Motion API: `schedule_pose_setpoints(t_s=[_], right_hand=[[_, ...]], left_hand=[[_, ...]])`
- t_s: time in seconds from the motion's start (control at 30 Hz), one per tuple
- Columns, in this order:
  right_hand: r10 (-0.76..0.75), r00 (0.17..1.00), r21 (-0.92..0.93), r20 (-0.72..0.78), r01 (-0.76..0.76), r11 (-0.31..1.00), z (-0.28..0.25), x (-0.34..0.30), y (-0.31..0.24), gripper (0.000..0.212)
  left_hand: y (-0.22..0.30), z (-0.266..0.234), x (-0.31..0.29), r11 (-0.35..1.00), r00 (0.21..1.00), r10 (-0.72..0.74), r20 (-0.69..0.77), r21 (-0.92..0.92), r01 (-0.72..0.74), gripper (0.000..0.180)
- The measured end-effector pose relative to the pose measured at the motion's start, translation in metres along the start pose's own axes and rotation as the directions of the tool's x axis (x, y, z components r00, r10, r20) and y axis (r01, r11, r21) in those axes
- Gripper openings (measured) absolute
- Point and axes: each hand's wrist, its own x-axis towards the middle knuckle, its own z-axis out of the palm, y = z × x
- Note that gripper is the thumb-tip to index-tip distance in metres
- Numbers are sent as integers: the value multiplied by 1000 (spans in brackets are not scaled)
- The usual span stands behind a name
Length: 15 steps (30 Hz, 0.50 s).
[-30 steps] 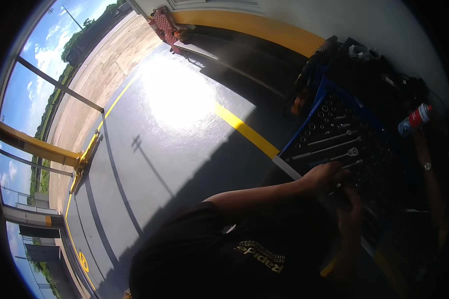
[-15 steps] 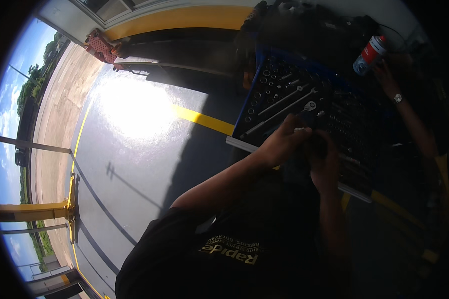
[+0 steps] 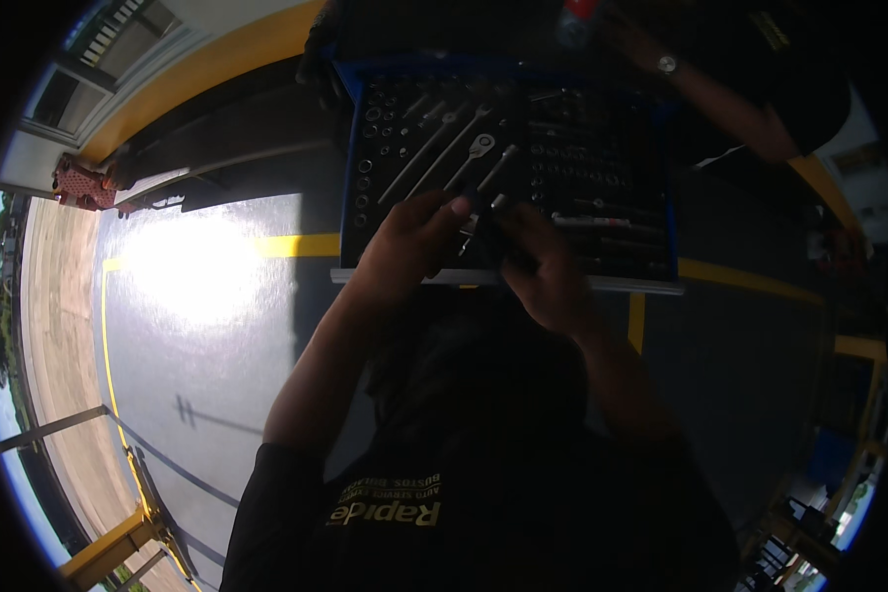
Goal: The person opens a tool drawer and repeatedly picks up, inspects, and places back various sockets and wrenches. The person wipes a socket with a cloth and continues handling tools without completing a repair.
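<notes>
Evidently mid-pick at upper centre, the left hand [image 3: 414,237] and right hand [image 3: 543,266] pinch a small dark tool [image 3: 483,222] over the socket tray [image 3: 508,281], next needing a steady fit.

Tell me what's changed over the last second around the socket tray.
The view swung, so the socket tray now sits top centre. Both hands stayed together at its near edge: left hand and right hand working a small dark part, too dim to identify. A co-worker's arm with a wristwatch remains behind the tray.
</notes>
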Motion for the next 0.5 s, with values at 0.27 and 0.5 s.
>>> schedule_pose_setpoints(t_s=[0.27,0.5], right_hand=[[-107,975,217,193,64,974,-25,16,8,48],[443,894,811,62,-304,500,-13,-1,1,30]], left_hand=[[6,-5,-2,991,991,-64,119,-114,77,58],[-10,-13,4,953,990,-68,123,-285,101,60]])
